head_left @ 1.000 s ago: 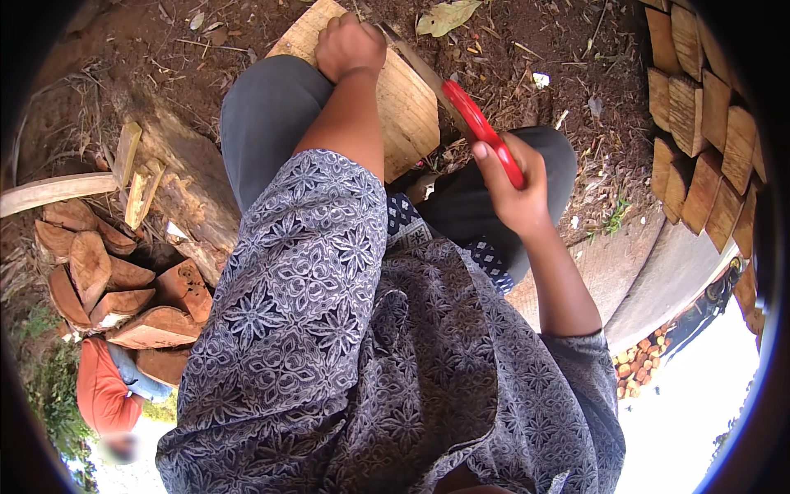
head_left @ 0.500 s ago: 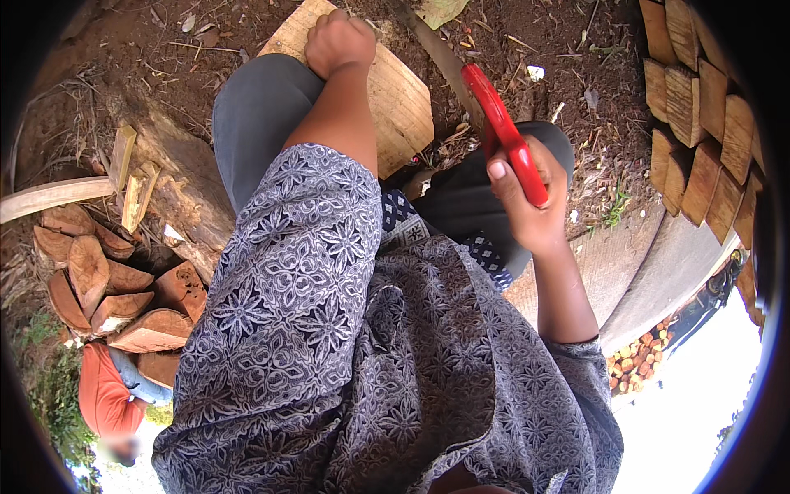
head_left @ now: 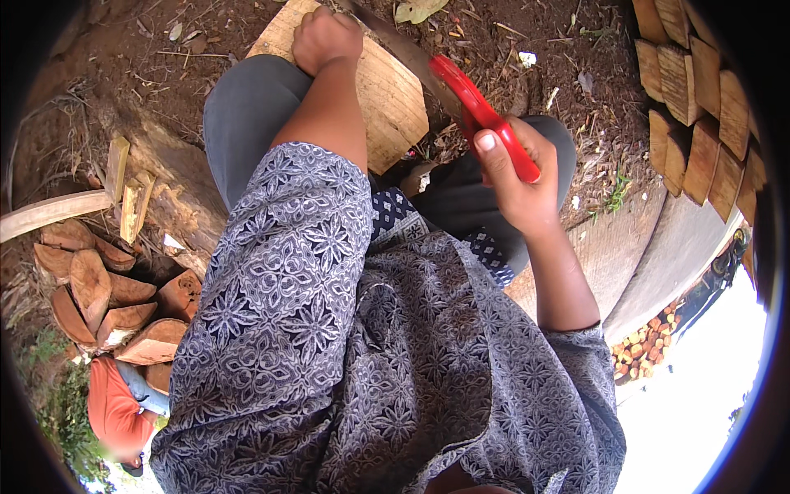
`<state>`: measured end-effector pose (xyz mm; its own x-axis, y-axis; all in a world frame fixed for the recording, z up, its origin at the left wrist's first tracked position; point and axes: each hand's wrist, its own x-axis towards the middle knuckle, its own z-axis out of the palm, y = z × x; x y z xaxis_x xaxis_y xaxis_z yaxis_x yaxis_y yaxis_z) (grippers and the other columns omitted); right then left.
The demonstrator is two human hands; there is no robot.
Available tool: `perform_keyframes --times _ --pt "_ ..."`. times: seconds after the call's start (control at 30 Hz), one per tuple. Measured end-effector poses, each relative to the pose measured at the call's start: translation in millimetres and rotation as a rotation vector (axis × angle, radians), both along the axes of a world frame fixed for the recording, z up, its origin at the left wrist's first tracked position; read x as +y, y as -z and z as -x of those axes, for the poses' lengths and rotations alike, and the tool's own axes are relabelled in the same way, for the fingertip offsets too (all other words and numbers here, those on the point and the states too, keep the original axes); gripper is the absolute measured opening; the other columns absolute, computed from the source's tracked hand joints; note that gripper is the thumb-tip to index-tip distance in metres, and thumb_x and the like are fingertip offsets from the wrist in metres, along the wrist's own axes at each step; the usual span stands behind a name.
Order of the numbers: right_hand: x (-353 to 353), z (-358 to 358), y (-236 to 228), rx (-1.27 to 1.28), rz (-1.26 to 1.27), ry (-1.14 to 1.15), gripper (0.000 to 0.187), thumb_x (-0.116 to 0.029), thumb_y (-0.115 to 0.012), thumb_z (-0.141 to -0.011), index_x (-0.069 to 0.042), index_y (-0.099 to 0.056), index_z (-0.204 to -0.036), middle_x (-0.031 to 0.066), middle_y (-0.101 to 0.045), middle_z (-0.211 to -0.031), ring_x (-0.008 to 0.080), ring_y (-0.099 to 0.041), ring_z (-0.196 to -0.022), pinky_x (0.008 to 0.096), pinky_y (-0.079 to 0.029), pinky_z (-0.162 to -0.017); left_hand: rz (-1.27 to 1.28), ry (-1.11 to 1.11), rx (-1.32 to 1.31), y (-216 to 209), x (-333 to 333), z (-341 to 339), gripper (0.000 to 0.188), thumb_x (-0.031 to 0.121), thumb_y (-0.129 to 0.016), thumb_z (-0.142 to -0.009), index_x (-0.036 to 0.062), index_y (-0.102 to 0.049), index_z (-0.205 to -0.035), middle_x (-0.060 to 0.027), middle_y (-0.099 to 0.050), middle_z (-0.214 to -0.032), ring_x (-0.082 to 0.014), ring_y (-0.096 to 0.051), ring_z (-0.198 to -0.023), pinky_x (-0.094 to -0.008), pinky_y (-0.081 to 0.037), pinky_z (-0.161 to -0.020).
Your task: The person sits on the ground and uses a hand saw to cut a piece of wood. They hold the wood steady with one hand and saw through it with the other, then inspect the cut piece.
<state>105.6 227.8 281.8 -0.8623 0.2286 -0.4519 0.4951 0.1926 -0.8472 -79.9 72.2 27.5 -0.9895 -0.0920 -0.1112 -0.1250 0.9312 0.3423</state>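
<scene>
Blade (head_left: 395, 45) raised higher than before, gripped in right hand (head_left: 514, 177); left hand (head_left: 325, 37) fisted, steadying wood slab (head_left: 387, 99).

hands on the wood block

our left hand (head_left: 325, 37) grips the top edge of a pale wood block (head_left: 387, 99) standing between our knees. our right hand (head_left: 514, 177) holds a red-handled knife (head_left: 461, 90), its blade lying across the block.

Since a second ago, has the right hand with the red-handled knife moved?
Yes. The right hand gripping the red-handled knife has lifted up and away from the body, so the blade now reaches higher past the pale wood block held by the left hand.
</scene>
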Motion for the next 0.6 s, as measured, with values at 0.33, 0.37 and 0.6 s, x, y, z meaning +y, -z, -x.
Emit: perform_keyframes --times 0.33,0.37,0.6 --pt "17 12 7 -0.067 0.070 -0.011 0.036 -0.035 -0.069 -0.102 -0.006 -0.064 -0.081 -0.0039 -0.056 -0.063 0.0042 -0.052 -0.055 0.0231 -0.040 -0.050 -0.010 -0.008 0.006 0 0 1 0.032 0.029 -0.048 -0.093 0.0082 -0.072 -0.097 -0.0138 -0.072 -0.108 -0.0373 -0.066 -0.102 -0.0510 -0.054 -0.088" --pt "10 21 22 -0.068 0.076 -0.006 0.036 -0.036 -0.069 -0.101 -0.006 -0.064 -0.081 -0.0038 -0.056 -0.063 0.0043 -0.052 -0.055 0.0232 -0.040 -0.050 -0.021 -0.010 0.026 1 1 0 0.032 0.029 -0.048 -0.093 0.0080 -0.072 -0.097 -0.0140 -0.072 -0.108 -0.0374 -0.066 -0.102 -0.0512 -0.054 -0.088" --pt "23 4 18 -0.128 0.155 0.103 0.036 -0.036 -0.068 -0.101 -0.004 -0.065 -0.083 -0.0019 -0.058 -0.064 0.0057 -0.053 -0.054 0.0224 -0.040 -0.051 -0.043 -0.022 0.081 8 -2 1 0.027 0.026 -0.053 -0.087 0.0082 -0.073 -0.090 -0.0136 -0.072 -0.101 -0.0369 -0.067 -0.097 -0.0509 -0.054 -0.084"
